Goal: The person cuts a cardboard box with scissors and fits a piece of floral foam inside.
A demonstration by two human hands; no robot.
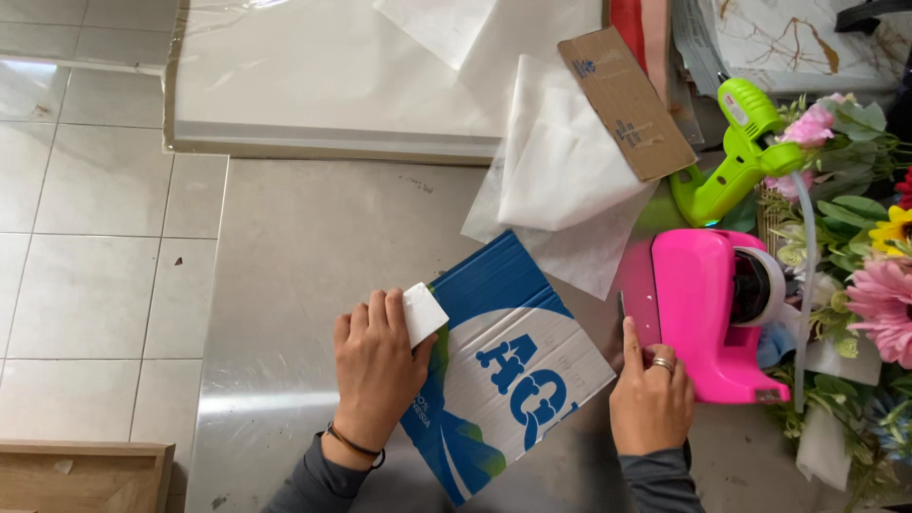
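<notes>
Cardboard panel (508,366), blue and white, lies flat on the grey surface (313,247), centre-bottom of the head view, long axis running diagonal from upper left to lower right, approx. between both hands. Left hand (377,366) rests on the panel's upper-left edge, fingers curled closed around a small white block (424,313) pressed against the cardboard; grip appears firm. Right hand (651,394) sits at the panel's right corner, fingers loosely extended, holding nothing; index finger lies along the base of a pink tape dispenser (708,313), touching it. Panel thus lies right of the left hand and left of the right hand; left hand is the nearer one, being on it. Misc. items: white tissue sheets (560,161) just beyond the panel's top corner, brown cardboard strip (625,100) lying over them, green glue gun (736,152) behind the dispenser, artificial flowers (869,266) at far right. Large white board (323,85) lies at the top; tiled floor (85,237) to the left. No other views supplied.
</notes>
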